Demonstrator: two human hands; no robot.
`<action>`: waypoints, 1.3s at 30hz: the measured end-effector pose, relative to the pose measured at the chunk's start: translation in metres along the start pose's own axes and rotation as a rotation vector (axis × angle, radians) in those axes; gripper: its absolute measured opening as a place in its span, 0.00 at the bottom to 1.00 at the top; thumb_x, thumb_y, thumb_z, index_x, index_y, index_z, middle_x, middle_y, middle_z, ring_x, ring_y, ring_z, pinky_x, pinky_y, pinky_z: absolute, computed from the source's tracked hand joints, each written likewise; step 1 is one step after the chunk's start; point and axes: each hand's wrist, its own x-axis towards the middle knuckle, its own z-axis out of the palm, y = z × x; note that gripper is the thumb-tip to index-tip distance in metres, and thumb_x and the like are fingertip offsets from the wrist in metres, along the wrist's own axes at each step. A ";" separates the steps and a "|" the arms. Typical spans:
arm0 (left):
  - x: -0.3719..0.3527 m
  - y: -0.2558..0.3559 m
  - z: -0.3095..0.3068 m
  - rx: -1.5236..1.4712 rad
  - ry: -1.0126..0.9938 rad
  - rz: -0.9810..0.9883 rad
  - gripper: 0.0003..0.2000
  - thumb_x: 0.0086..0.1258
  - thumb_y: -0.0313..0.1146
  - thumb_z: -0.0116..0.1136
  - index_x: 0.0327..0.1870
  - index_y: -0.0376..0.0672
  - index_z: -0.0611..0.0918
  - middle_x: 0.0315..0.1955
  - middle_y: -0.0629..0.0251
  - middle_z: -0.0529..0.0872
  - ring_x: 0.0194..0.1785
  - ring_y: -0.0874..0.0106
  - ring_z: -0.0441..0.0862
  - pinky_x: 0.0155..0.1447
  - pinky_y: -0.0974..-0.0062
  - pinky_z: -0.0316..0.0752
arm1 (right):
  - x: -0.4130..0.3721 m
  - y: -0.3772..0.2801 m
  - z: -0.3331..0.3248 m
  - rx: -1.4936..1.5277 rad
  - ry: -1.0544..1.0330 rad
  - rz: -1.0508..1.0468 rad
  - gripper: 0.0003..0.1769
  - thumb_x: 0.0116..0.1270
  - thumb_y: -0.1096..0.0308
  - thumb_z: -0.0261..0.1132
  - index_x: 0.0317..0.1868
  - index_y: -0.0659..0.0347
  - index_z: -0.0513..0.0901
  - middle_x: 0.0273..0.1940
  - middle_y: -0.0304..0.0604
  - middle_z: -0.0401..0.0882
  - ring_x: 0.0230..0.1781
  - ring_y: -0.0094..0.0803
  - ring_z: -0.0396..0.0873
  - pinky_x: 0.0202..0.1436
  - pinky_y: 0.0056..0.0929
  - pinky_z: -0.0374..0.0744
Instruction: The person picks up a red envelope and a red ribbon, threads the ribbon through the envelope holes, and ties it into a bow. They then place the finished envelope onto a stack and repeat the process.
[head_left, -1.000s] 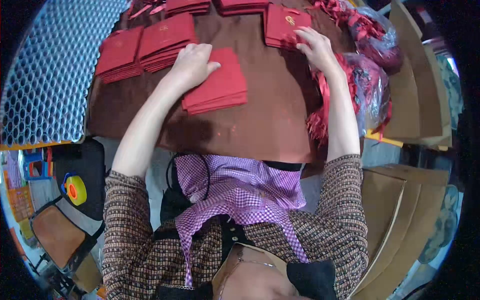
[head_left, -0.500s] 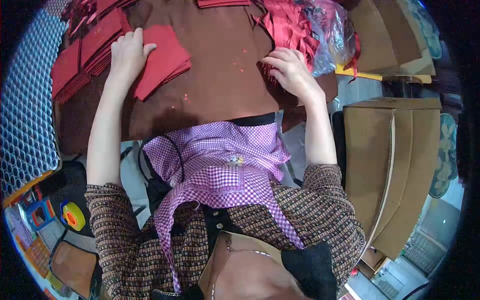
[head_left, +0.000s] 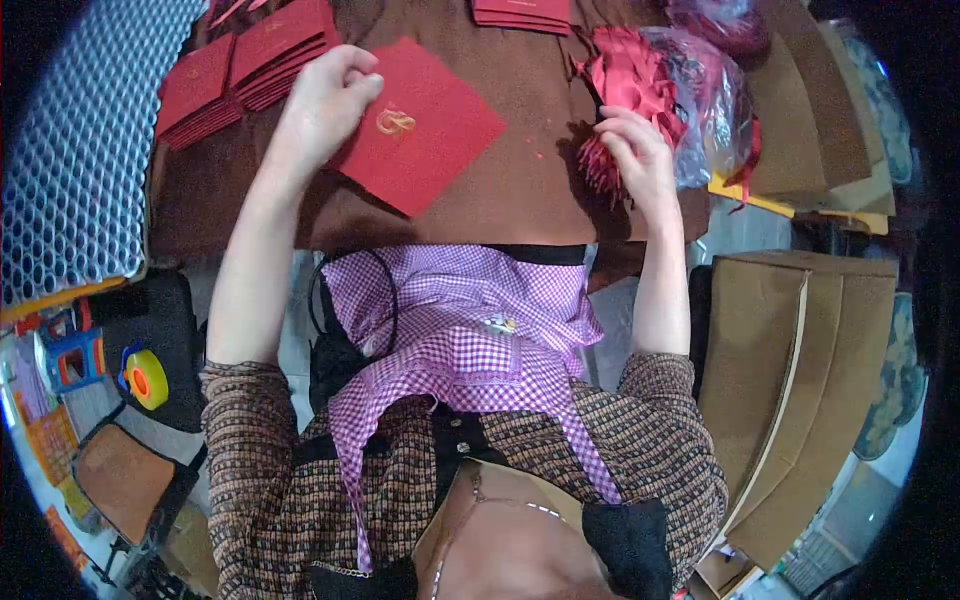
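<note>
My left hand (head_left: pixel 335 105) grips the left edge of a red card (head_left: pixel 430 130) with a gold emblem, tilted over the brown cloth. To its left lie stacks of red cards (head_left: pixel 285 55). My right hand (head_left: pixel 638 150) has its fingers curled at the near end of a bundle of red ribbons (head_left: pixel 635 80); what the fingertips pinch, if anything, is too small to make out.
The brown-covered table (head_left: pixel 510 205) has another red card stack (head_left: pixel 522 12) at its far edge. Clear plastic bags (head_left: pixel 715 110) lie beside the ribbons. Cardboard boxes (head_left: pixel 790 370) stand on the right. A blue patterned mat (head_left: pixel 80 150) is at the left.
The red card in my left hand is now raised and turned, its gold emblem showing. My right hand has drawn its fingers closer together at the ribbons. The whole view has shifted.
</note>
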 end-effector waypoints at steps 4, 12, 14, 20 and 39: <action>-0.024 -0.006 0.028 -0.260 -0.069 -0.162 0.15 0.63 0.28 0.58 0.49 0.31 0.78 0.33 0.65 0.83 0.37 0.77 0.78 0.43 0.80 0.73 | 0.011 -0.015 0.000 0.513 0.223 0.081 0.10 0.71 0.75 0.52 0.47 0.67 0.77 0.44 0.46 0.81 0.48 0.32 0.77 0.58 0.31 0.72; -0.065 -0.036 0.102 -0.650 -0.095 -0.391 0.16 0.63 0.21 0.54 0.53 0.30 0.75 0.43 0.58 0.82 0.46 0.73 0.79 0.51 0.79 0.74 | 0.023 -0.050 0.008 0.598 0.242 0.144 0.15 0.68 0.78 0.52 0.54 0.69 0.73 0.38 0.39 0.76 0.41 0.28 0.76 0.52 0.26 0.73; -0.069 -0.040 0.108 -0.700 -0.099 -0.393 0.17 0.64 0.21 0.54 0.54 0.30 0.74 0.43 0.57 0.82 0.46 0.73 0.79 0.51 0.78 0.74 | 0.019 -0.069 0.013 0.718 0.145 0.178 0.17 0.64 0.80 0.54 0.55 0.68 0.71 0.37 0.41 0.77 0.41 0.28 0.76 0.51 0.25 0.74; -0.082 -0.024 0.112 -0.794 -0.098 -0.377 0.16 0.64 0.21 0.52 0.54 0.29 0.73 0.42 0.57 0.82 0.43 0.74 0.80 0.47 0.80 0.74 | 0.005 -0.076 0.055 0.622 -0.140 0.099 0.07 0.60 0.83 0.59 0.38 0.67 0.79 0.35 0.42 0.81 0.39 0.30 0.80 0.45 0.25 0.78; -0.081 -0.021 0.116 -0.610 -0.144 -0.447 0.16 0.63 0.23 0.58 0.52 0.31 0.75 0.40 0.60 0.84 0.42 0.75 0.80 0.47 0.80 0.76 | 0.017 -0.062 0.091 0.195 0.071 -0.058 0.07 0.58 0.78 0.63 0.38 0.66 0.80 0.35 0.44 0.83 0.36 0.30 0.81 0.42 0.26 0.78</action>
